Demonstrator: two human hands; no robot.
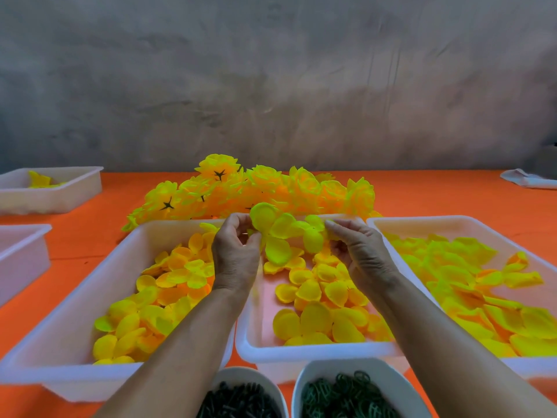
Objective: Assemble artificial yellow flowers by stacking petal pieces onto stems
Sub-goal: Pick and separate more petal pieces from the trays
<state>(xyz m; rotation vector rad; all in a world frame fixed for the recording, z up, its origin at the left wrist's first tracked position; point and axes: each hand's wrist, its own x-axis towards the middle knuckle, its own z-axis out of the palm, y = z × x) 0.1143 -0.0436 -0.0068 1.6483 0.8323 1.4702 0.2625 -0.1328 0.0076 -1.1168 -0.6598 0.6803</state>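
1. Nearest the camera, two white bowls of dark green parts (pixel 346 393) are set just in front of the middle tray (pixel 256 327).
2. Above that tray's far end, a yellow petal piece (pixel 278 233) is pinched by the left hand (pixel 235 254) and the right hand (pixel 358 251) — fingers closed on it.
3. A loosened pinch could drop it among the loose petals (pixel 319 297) — no stem can be seen between the hands.

Orange table covering (pixel 422 194) spans the work surface. Grey mottled wall (pixel 271 70) behind it. Folded white cloth (pixel 526 178) lies at far right edge of the table, near the wall. Dark object (pixel 547 156) just behind the cloth, too cropped to identify.
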